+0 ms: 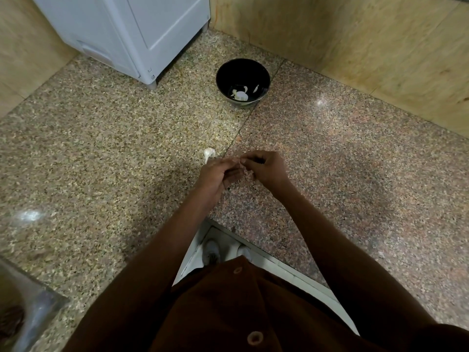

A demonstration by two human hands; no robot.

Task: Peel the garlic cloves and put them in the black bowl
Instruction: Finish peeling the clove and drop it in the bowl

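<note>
Whatever the left hand (pixel 218 174) and the right hand (pixel 266 168) pinch between their meeting fingertips is covered by the fingers; its shape and skin cannot be told. The garlic piece (pixel 208 154) on the surface (pixel 101 153) is partly behind the left hand's knuckles. The pale bits in the black bowl (pixel 243 72) are too small to tell cloves from skins. The white appliance (pixel 132 29) is cut off by the top edge, the metal object (pixel 33 311) by the left edge.

black bowl (pixel 243 72), speckled granite counter (pixel 101 148), brown shirt (pixel 241 313)
</note>
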